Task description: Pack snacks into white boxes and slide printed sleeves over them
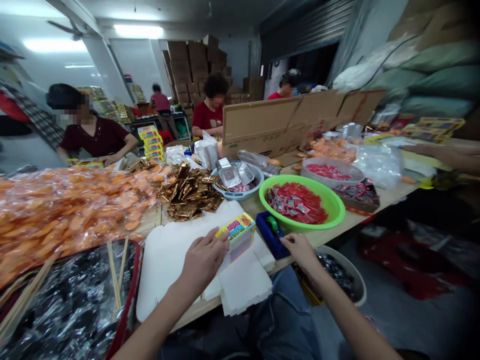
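My left hand (208, 255) is closed on a small printed box (242, 237), yellow on top with bright lettering. The box stands on a stack of white card sheets (243, 285). My right hand (300, 252) is pinched at the near end of a blue tape dispenser (268, 235) that carries a green-cored roll. What sits between those fingertips, if anything, is too small to make out. Behind the dispenser, a lime-green basin (339, 212) holds many small red packets (300, 205).
Left are bagged orange pieces (75, 210), gold packets (191, 192) and a red-rimmed tray (137, 270) of dark wrapped items with wooden sticks. A blue basin (243, 195) and a cardboard barrier (262, 125) stand behind. Co-workers (93, 135) sit across the table. A tub (362, 285) stands low right.
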`<state>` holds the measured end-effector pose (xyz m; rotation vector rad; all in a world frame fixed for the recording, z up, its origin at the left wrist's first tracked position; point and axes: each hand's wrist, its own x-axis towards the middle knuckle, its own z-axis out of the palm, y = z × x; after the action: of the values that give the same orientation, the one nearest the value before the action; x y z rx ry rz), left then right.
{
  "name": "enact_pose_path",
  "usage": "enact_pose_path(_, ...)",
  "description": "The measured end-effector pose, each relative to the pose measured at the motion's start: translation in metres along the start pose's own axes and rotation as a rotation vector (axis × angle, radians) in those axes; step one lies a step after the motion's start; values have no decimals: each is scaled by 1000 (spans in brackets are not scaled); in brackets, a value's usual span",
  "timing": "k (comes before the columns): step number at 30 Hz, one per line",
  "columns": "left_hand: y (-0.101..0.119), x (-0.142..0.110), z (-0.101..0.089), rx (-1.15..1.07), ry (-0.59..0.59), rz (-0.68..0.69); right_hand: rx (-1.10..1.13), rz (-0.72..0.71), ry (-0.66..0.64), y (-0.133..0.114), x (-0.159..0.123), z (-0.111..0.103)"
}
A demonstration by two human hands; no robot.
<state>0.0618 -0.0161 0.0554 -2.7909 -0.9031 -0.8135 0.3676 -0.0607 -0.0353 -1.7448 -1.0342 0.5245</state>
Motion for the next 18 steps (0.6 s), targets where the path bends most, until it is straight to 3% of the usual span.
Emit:
enact_pose_path(10,-3,1,0,-12,-16,-20,455,227,8,3,-44,-3)
enact_pose_path(18,0,3,-1,-5,-41,-52,466,287,-12,24,-51,3)
